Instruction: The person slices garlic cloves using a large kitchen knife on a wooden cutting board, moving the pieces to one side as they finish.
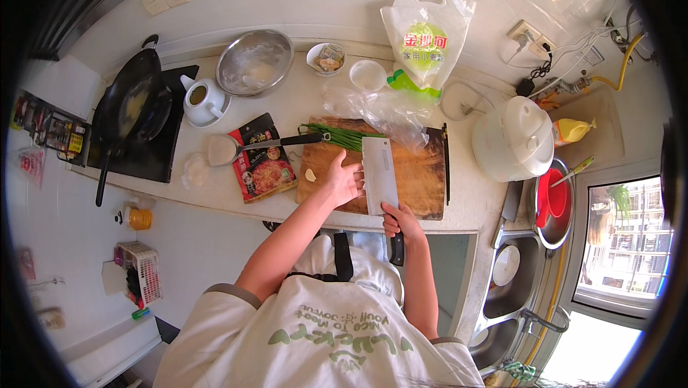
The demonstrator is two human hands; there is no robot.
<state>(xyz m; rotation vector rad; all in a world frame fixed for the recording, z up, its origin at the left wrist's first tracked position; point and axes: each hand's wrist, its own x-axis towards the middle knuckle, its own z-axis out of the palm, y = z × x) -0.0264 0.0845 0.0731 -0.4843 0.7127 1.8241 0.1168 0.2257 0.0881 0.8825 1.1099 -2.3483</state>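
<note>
My right hand [403, 224] grips the black handle of a cleaver [381, 175], whose broad blade lies over the wooden cutting board [422, 173]. Beside the blade's left edge is my left hand [345, 179], its fingers spread and nothing seen in it; whether the fingertips touch the blade is unclear. A bunch of green chives or scallions [346, 136] lies along the board's back edge. Near the board's left edge sits a peeled garlic clove [310, 175]. A spatula [269, 143] with a black handle rests across a red and black food packet [263, 165] and reaches over the greens.
Clear plastic bags [387, 111] overlap the board's back. Behind stand a steel bowl [255, 63], a small bowl [327, 59] and a flour bag [427, 38]. A wok [131, 98] and white teapot [204, 100] are left; a rice cooker [513, 138], second cleaver [510, 202] and sink [518, 286] are right.
</note>
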